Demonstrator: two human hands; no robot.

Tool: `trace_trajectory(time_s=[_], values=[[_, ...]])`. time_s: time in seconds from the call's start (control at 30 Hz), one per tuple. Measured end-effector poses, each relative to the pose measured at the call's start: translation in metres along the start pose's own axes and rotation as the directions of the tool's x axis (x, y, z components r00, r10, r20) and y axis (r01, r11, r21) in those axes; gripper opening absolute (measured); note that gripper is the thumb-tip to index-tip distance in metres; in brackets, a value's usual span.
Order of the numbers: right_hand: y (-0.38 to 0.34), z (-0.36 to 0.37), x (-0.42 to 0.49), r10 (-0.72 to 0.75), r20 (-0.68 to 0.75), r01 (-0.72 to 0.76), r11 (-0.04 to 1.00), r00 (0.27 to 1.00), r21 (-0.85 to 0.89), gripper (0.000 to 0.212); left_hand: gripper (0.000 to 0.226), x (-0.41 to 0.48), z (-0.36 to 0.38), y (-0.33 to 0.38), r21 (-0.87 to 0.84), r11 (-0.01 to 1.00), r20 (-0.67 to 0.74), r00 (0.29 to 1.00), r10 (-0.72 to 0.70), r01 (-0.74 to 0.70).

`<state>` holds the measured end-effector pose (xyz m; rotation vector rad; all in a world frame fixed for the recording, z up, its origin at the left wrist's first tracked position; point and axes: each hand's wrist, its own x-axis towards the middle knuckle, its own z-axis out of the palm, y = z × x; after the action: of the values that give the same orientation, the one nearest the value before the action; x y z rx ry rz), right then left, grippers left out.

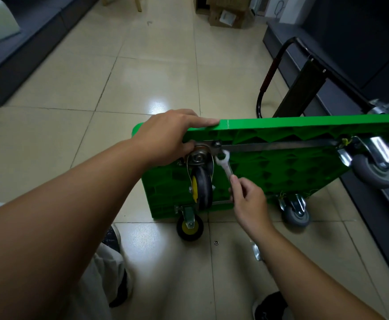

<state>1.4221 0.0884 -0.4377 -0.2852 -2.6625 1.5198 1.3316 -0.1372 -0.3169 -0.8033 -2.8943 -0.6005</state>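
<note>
Wrench [225,166] pinched in my right hand [250,204], head on the caster [200,179] bolt. My left hand [168,135] grips the green cart deck's [304,124] upturned edge.

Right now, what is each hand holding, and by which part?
The right hand holds the wrench by the lower end of its handle; the left hand grips the green cart platform by its upper edge.

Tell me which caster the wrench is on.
The upper black, yellow-hubbed caster: the wrench meets its mounting plate. The lower black caster and grey casters stand clear.
</note>
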Motion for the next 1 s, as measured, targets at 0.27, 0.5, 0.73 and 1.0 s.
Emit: trace_trajectory(time_s=[0.27,0.5,0.73,1.0], values=[[-0.001,-0.081,0.012,-0.356,0.297,0.432,0.405,0.886,-0.806,0.028,0.068,-0.001,0.0,0.001,0.015,1.0,-0.004,1.0,-0.007,0.007],[-0.091,-0.099,0.05,-0.688,0.242,0.507,0.209,0.684,-0.836,0.028,0.067,0.0,0.0,0.001,0.009,1.0,-0.009,1.0,-0.002,0.002],[-0.101,-0.091,0.059,-0.728,0.279,0.476,0.073,0.626,-0.877,0.033,0.068,0.0,0.001,0.0,0.002,1.0,-0.024,1.0,-0.003,0.003],[-0.119,-0.095,0.065,-0.687,0.407,0.445,-0.135,0.601,-0.885,0.038,0.068,0.0,0.002,-0.001,0.0,1.0,-0.023,1.0,-0.001,0.001]])
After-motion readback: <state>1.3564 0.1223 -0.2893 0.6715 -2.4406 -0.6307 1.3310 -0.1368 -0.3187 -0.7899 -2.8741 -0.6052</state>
